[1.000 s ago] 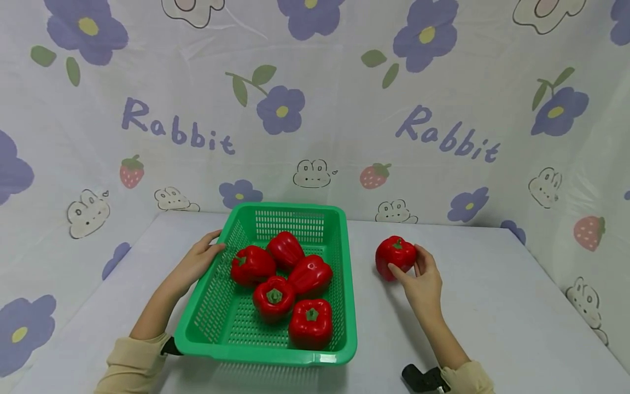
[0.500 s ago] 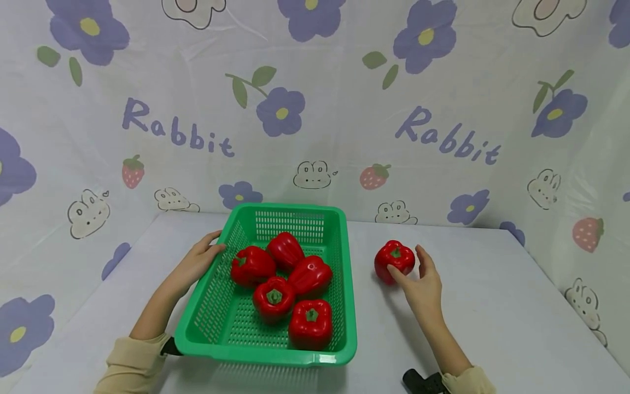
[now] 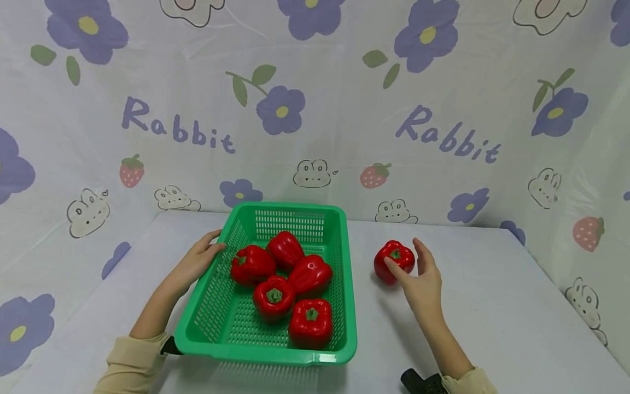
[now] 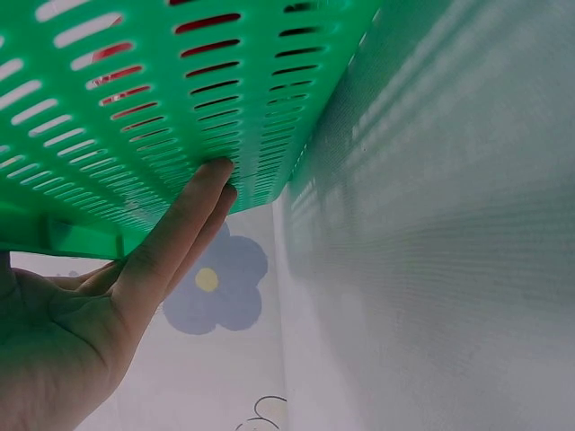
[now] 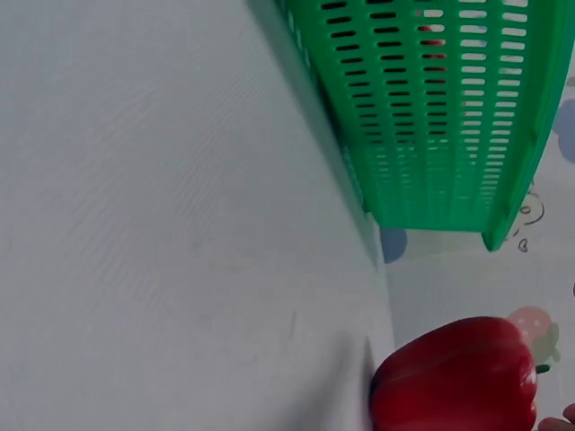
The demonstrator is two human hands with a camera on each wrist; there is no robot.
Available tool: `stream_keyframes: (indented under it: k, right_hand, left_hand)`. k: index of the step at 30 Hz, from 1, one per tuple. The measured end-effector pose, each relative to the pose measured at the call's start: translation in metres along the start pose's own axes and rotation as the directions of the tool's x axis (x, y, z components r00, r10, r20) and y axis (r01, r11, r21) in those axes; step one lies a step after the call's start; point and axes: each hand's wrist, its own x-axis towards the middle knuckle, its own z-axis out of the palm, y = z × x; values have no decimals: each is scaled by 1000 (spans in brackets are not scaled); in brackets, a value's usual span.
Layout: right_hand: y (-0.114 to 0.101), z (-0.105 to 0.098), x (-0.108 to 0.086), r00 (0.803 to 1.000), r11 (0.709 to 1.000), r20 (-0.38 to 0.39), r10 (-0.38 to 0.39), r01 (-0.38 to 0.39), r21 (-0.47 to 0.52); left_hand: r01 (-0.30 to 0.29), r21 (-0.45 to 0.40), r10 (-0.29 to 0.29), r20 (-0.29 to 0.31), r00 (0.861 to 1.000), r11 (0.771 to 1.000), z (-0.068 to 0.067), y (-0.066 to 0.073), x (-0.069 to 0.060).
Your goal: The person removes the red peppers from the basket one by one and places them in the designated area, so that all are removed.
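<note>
A green plastic basket (image 3: 211, 343) holds several red bell peppers (image 3: 311, 324). My left hand (image 3: 194, 264) grips its left rim, thumb over the edge. In the left wrist view, straight fingers (image 4: 184, 224) lie against the slotted outer wall. To the right of the basket, a single red bell pepper (image 3: 386, 267) stands upright on the table, green stem up. My right hand (image 3: 420, 287) is around its near right side, thumb in front and fingers spread away from it. In the right wrist view, the pepper (image 5: 463, 382) rests on the table, with only fingertips (image 5: 561, 424) showing at the edge.
A white table (image 3: 492, 306) spreads under everything. Behind it hangs a curtain (image 3: 339, 109) printed with flowers, rabbits and strawberries. A black device (image 3: 420, 381) is strapped at the right wrist.
The right hand's fingers have come away from the lone pepper, which has settled slightly lower and sits upright. The left hand and basket have not moved.
</note>
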Motion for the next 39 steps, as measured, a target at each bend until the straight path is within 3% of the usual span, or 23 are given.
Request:
stream_keyframes:
  k: [10,22,30,39]
  right_hand:
    - [-25,7,-11,998,998,45,-42,40,42]
    - [-51,20,-32,985,996,152,-86,80,42]
    - [-61,34,-44,962,987,226,-150,135,81]
    - [-71,48,-54,934,988,327,-145,118,103]
  left_hand:
    - [14,-6,-14,4,1000,1000,0,1,0]
    - [17,-4,-17,2,1000,1000,1,-1,0]
    - [15,-13,-15,2,1000,1000,1,0,-1]
    - [13,-8,-13,5,1000,1000,1,-1,0]
